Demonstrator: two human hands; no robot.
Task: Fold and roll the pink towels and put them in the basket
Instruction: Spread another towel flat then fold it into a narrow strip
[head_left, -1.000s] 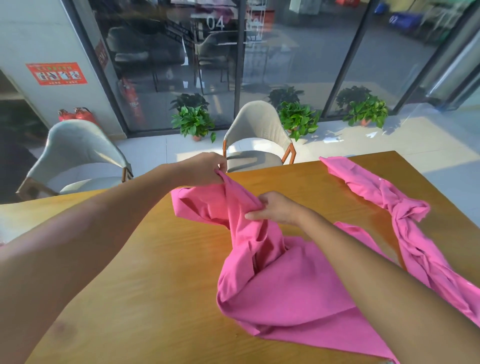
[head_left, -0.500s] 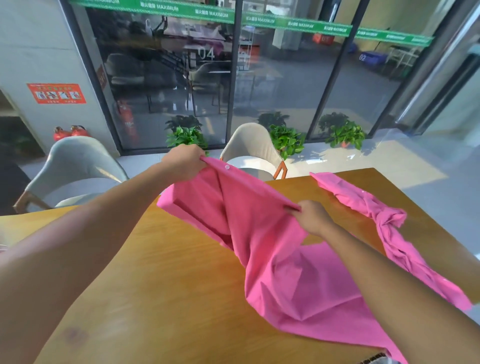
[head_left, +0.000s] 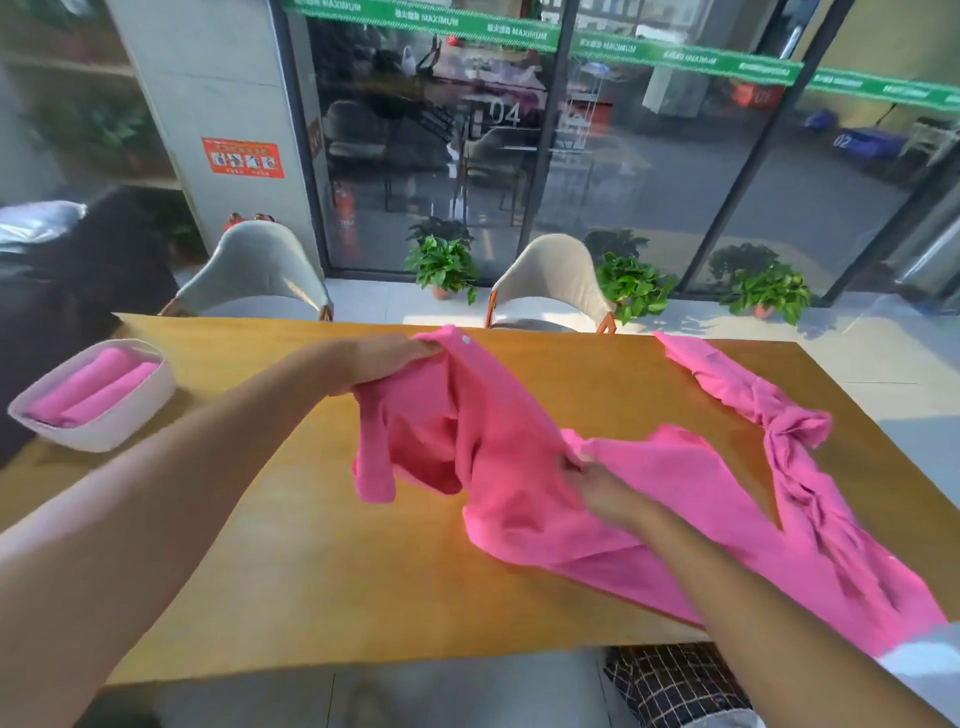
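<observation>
Wooden table, centre: pink towel, unfolded, far edge lifted, near part lying on the surface. Left hand, far side: fingers curled round the towel's upper corner, holding it above the table. Right hand, nearer, right of centre: apparently pinching a fold along the same edge, fingers blurred. Second pink towel, crumpled, right side, stretching from far edge to near right. White basket, far left corner, holding two rolled pink towels side by side.
</observation>
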